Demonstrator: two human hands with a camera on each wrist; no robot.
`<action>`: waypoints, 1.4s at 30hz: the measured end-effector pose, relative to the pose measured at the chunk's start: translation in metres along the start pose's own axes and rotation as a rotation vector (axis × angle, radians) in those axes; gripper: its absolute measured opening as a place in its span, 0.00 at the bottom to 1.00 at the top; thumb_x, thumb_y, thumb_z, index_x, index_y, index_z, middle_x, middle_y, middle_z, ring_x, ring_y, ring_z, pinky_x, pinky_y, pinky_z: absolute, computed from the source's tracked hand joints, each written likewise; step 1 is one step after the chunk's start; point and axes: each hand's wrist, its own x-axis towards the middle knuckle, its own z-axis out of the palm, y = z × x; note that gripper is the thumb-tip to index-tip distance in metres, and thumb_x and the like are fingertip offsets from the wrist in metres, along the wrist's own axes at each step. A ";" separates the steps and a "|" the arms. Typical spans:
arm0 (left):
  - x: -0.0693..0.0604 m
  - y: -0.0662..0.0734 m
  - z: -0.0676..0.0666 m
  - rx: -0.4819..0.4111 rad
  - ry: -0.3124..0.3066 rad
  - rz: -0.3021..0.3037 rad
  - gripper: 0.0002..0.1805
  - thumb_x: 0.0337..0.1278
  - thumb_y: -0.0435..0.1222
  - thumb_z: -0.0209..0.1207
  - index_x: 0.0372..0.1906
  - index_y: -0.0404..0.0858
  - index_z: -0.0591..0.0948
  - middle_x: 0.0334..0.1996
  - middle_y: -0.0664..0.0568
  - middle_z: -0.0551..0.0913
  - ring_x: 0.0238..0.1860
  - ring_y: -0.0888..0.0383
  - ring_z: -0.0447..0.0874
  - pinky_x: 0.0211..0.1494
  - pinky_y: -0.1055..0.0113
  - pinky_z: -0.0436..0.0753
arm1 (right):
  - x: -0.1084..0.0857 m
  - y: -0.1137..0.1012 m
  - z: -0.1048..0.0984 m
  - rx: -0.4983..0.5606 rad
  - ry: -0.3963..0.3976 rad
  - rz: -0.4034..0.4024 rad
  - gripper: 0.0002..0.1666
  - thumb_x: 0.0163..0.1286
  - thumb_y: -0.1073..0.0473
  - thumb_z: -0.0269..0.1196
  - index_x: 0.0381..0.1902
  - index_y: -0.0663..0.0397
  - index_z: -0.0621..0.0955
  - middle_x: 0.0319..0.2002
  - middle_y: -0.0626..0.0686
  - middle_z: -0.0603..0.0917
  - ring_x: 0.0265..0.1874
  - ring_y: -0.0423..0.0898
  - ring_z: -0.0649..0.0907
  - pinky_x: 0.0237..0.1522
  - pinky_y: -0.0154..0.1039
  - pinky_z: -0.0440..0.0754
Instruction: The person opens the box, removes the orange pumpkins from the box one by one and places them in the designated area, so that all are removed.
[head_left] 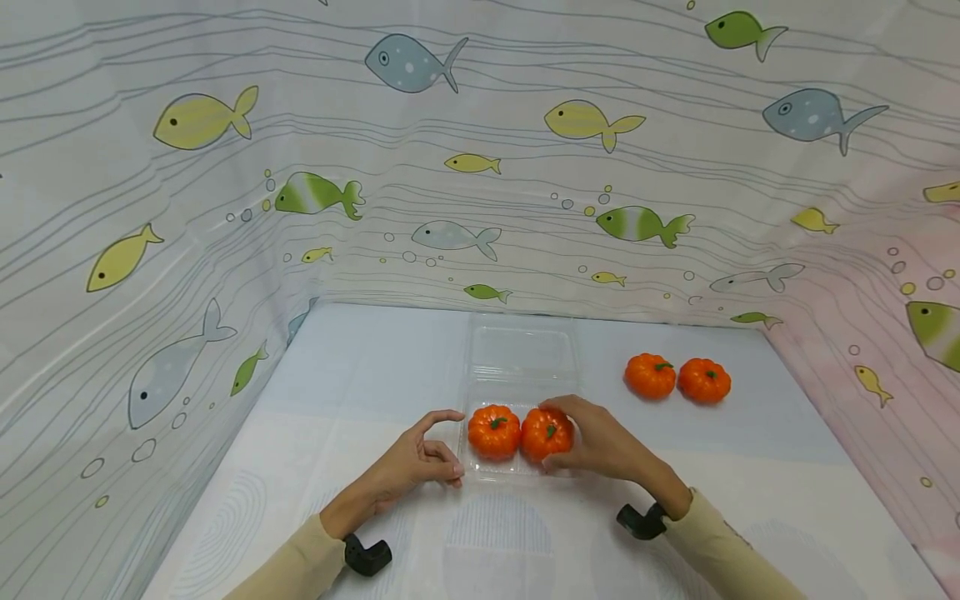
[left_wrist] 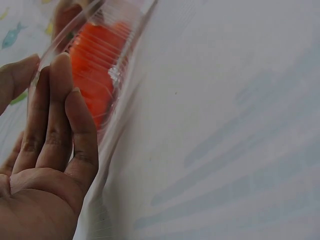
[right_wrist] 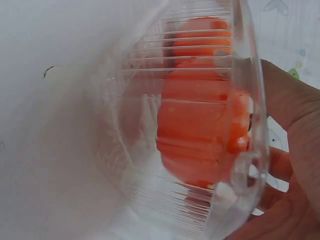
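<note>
Sleeves [head_left: 296,560] nearest, then the left hand [head_left: 416,458], fingers spread at the nine-o'clock rim of the box [head_left: 498,393]. The right hand [head_left: 603,442] pinches the right pumpkin [head_left: 544,440] inside, at three o'clock from the left pumpkin [head_left: 491,442]; far pumpkins [head_left: 705,385] lie toward two o'clock.

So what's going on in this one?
A person has an open clear plastic container in front of them, its lid folded back on the far side. The right hand holds the right-hand pumpkin inside it, beside the left-hand pumpkin. The left hand is at the container's left edge. Two more orange pumpkins sit outside, farther right on the table.
</note>
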 end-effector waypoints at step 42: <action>0.000 -0.001 0.002 0.024 0.015 -0.002 0.46 0.59 0.28 0.71 0.78 0.43 0.59 0.35 0.41 0.87 0.36 0.47 0.90 0.48 0.56 0.87 | -0.020 0.008 -0.021 0.117 0.245 -0.033 0.47 0.55 0.48 0.82 0.70 0.43 0.73 0.64 0.46 0.78 0.53 0.46 0.81 0.52 0.51 0.84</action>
